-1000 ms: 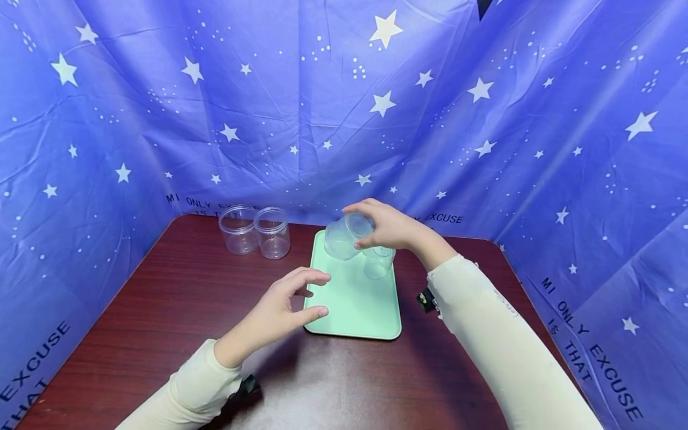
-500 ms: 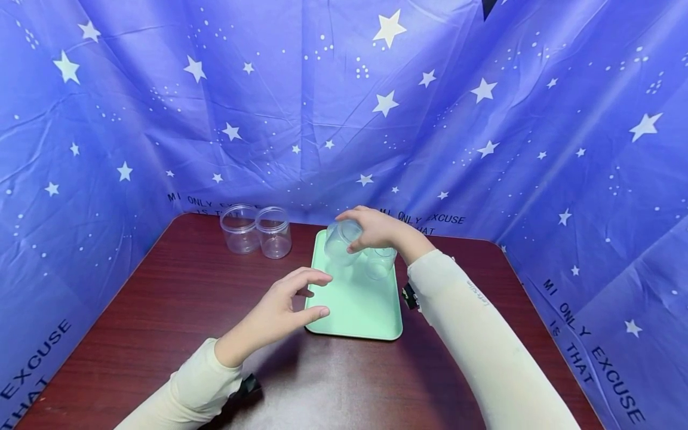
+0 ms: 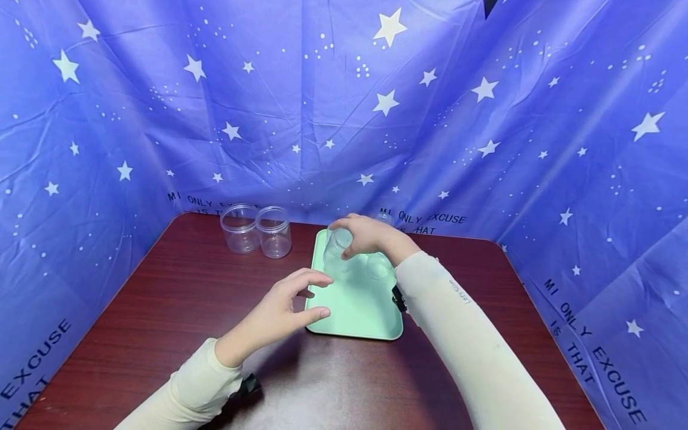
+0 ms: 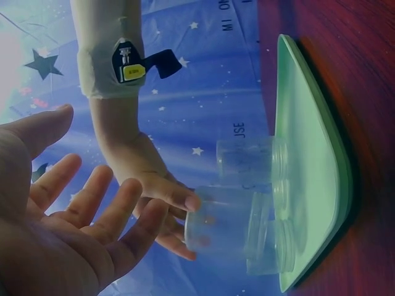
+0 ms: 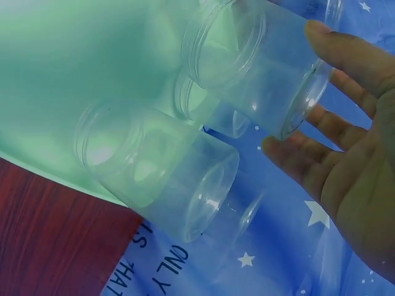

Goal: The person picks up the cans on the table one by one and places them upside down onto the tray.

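Observation:
My right hand (image 3: pixel 371 236) grips a clear plastic jar (image 3: pixel 336 248) by its base end, between thumb and fingers. This jar is upside down, its threaded mouth toward the far left part of a light green tray (image 3: pixel 355 319). In the left wrist view its rim seems slightly above the tray. Other clear jars stand mouth down on the tray, among them a small jar (image 3: pixel 379 267) and a larger jar (image 5: pixel 157 169). My left hand (image 3: pixel 279 304) hovers by the tray's left edge, fingers apart and loosely bent, holding nothing.
Two clear jars, a wider jar (image 3: pixel 240 233) and a narrower jar (image 3: pixel 274 236), stand mouth up at the back left of the dark red-brown table (image 3: pixel 161 310). A blue star-printed cloth (image 3: pixel 301 107) closes off the back and both sides.
My right hand has moved left and down with the jar, bringing its mouth lower toward the tray's far left part. My left hand has stayed in place.

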{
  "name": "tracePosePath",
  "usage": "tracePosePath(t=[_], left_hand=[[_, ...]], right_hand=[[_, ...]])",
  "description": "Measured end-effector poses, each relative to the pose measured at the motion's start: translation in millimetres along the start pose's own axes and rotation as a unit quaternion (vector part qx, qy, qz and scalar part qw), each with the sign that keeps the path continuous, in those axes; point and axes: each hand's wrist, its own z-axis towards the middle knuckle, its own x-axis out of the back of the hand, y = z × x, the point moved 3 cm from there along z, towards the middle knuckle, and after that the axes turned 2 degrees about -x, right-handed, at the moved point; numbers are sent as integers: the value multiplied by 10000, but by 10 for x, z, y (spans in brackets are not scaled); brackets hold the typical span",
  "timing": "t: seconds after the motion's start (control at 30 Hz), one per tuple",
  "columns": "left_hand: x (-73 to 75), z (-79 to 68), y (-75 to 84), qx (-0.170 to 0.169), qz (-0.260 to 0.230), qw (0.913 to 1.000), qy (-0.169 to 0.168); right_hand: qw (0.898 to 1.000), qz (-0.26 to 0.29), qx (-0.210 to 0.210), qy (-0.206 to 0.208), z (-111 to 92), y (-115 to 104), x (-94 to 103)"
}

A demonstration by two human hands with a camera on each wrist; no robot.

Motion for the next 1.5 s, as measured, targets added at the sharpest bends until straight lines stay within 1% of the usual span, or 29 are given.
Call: tracePosePath(t=[0.27,0.67,1.0,1.5], left_hand=[[4,-3,4,10,28,10000,-36],[9,1,5,86,57,9999,-85],[1,-5,-19,47,64,9999,-147],[1,-6,-12,85,84,9997,-209]], right_hand=[[9995,-303,-41,-83,55,-29,-94],[9991,-382,0,-199,81,-74,-154],[9988,-406,44,-263,92,-102,-190],[9981,-512,61,-340,123,-101,-243]])
